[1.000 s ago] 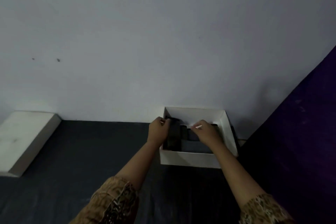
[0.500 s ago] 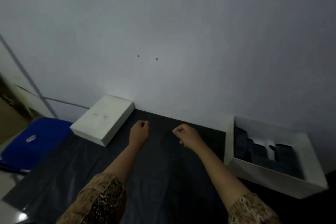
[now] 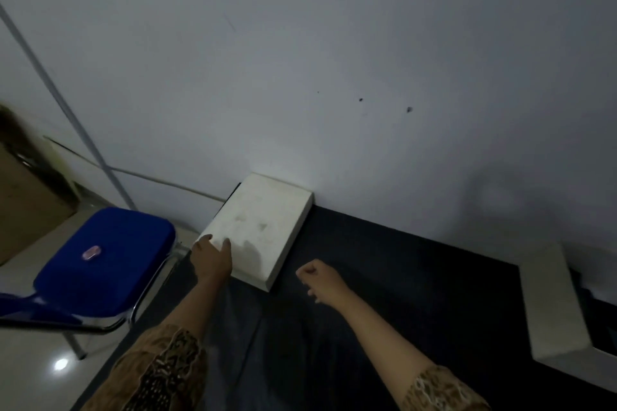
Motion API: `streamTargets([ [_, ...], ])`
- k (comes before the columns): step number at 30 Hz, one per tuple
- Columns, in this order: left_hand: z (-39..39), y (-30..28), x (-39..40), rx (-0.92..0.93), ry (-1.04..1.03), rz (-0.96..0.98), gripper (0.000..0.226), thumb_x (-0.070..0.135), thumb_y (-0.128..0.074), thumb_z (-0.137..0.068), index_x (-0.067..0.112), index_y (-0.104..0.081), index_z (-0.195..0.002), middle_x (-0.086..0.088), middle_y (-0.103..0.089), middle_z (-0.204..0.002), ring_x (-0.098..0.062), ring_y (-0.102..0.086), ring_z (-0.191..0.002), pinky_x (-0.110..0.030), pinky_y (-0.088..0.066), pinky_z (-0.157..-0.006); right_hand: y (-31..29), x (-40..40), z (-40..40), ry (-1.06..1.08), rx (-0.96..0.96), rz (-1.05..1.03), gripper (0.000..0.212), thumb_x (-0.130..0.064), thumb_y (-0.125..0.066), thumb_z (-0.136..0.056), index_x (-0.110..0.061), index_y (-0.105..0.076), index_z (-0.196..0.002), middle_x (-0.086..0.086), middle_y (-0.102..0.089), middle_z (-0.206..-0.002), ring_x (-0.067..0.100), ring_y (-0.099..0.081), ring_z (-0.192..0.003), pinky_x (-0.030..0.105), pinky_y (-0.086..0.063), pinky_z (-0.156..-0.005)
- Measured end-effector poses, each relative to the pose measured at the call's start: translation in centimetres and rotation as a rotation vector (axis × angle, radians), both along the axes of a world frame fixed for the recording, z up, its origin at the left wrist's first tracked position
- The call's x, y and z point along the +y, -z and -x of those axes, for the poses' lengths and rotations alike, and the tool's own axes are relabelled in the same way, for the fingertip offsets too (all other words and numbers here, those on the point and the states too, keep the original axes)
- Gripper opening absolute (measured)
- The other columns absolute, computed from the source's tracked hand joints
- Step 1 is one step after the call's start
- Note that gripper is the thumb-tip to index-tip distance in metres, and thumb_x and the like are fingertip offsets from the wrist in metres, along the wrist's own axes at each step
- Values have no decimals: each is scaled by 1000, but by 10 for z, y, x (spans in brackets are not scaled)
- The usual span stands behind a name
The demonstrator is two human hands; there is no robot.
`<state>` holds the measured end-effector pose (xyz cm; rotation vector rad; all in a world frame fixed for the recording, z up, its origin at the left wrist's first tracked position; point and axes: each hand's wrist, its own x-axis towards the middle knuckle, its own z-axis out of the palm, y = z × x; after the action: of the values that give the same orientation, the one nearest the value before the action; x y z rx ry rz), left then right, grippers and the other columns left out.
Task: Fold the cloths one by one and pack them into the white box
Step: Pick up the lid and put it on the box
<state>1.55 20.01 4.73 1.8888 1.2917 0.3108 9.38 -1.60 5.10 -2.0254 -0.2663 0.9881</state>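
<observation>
The box (image 3: 551, 307) stood at the far right of the desk (image 3: 417, 277), against the wall (image 3: 334, 60), cut off by the frame edge; only its near wall and a dark strip of its inside showed, so what it held could not be made out. No loose cloth was identifiable on the dark desk, though the dark covering made this hard to judge. Well apart from the box, at the left end of the desk, lay a white lid (image 3: 258, 230), flat, closed side up, with its far end by the wall. The left hand (image 3: 212, 259) was at the lid's near left corner, its fingers (image 3: 205, 240) spread apart and lying on or just over the top surface; contact could not be confirmed, and nothing was gripped. The right hand (image 3: 319, 279) hovered over the bare desk to the right of the lid, fingers curled together in a loose fist, apparently holding nothing. Both forearms carried patterned brown sleeves. Beyond the desk's left edge stood a blue chair (image 3: 103, 260) with a small pink item (image 3: 90, 252) on its seat. Judgement: the step in hand appeared to be fetching the lid, which suggests packing was at or near its end. The next move would call for closing the left hand on the lid's edge, bringing the right hand to the opposite side, and carrying it level across the desk to the box.
</observation>
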Motion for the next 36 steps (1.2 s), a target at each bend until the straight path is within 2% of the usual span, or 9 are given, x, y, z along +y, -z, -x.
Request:
streamTargets([
  [7,-4,24,64,117,-1,153,65,37,-41,-96,5,-17,-148,-20,-18,-155,-37,-23,-141,-46,-23,-115,47,62,-7,-18,31,75,62,-50,-50,-89,-15,-39,-140,10,-51,-137,16,-50,-104,32,-44,-93],
  [9,-8,30,72,0,-76,197,55,26,-35,-99,11,-16,-148,-24,-25,-151,-38,-31,-137,-43,-29,-111,51,72,-9,7,84,76,69,-55,-46,-89,-17,-32,-144,9,-45,-142,21,-51,-116,34,-44,-99],
  [12,-5,44,76,51,-41,163,50,31,-34,-97,14,-29,-144,-23,-38,-143,-39,-40,-129,-47,-38,-107,57,76,-12,81,135,72,69,-56,-44,-89,-20,-30,-145,9,-42,-145,28,-48,-125,41,-43,-105],
  [16,3,46,54,87,0,213,58,50,-27,-96,12,-48,-133,-24,-45,-139,-40,-40,-129,-49,-32,-110,68,72,-15,197,161,79,73,-61,-42,-87,-20,-29,-146,9,-35,-150,29,-42,-131,43,-38,-110],
  [23,19,49,1,-67,-126,330,52,47,-33,-97,4,-61,-107,-22,-57,-120,-36,-50,-119,-42,-37,-103,60,38,-17,330,233,1,86,-73,-53,-74,-25,-34,-143,2,-38,-146,23,-43,-127,40,-38,-108],
  [26,22,42,-14,-105,-173,331,55,51,-32,-95,6,-62,-86,-19,-61,-105,-34,-56,-110,-39,-40,-95,52,21,-17,391,243,-112,70,-62,-59,-78,-25,-39,-134,1,-50,-134,19,-51,-115,39,-43,-101],
  [29,24,41,-29,-86,-201,337,75,59,-24,-93,-4,-65,-90,-23,-65,-103,-34,-60,-98,-35,-40,-85,42,5,-14,460,220,-212,65,-53,-68,-76,-24,-42,-128,1,-56,-124,15,-57,-103,36,-50,-87],
  [31,23,44,-37,-80,-218,350,80,61,-21,-92,-6,-65,-96,-25,-65,-108,-36,-60,-100,-39,-43,-92,33,-6,-15,478,212,-233,65,-49,-74,-72,-24,-45,-124,0,-59,-119,16,-60,-101,36,-53,-82],
  [36,9,19,-71,-175,-194,388,59,46,-30,-97,-5,-54,-115,-22,-56,-126,-37,-52,-115,-42,-37,-102,9,-63,-28,434,213,-215,69,-52,-80,-62,-27,-52,-119,1,-63,-115,20,-63,-101,41,-55,-85],
])
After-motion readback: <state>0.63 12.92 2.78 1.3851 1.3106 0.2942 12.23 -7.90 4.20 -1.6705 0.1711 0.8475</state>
